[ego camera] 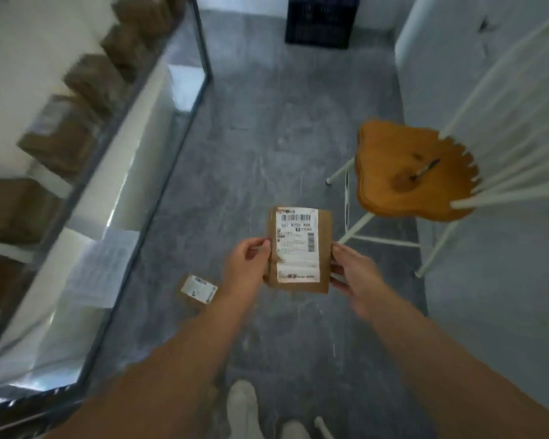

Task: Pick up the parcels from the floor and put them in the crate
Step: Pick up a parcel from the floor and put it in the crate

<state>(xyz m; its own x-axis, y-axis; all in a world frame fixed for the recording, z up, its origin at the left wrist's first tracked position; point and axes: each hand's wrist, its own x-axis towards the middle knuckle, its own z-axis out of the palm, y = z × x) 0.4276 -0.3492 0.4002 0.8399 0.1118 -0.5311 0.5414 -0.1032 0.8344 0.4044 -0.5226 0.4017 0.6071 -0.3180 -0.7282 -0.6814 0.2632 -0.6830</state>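
Observation:
A flat brown cardboard parcel [298, 250] with a white shipping label is held in front of me above the grey floor. My left hand [246, 264] grips its left edge and my right hand [352, 270] grips its right edge. A second, smaller parcel [198, 289] with a white label lies on the floor, left of my left forearm. A dark blue plastic crate [320, 22] stands on the floor at the far end of the room, against the wall.
A glass-topped shelf unit [159, 122] runs along the left, with several brown boxes [61, 134] behind it. A wooden-seated chair [409, 172] with white legs stands on the right by the wall. My white shoes [244, 410] show at the bottom.

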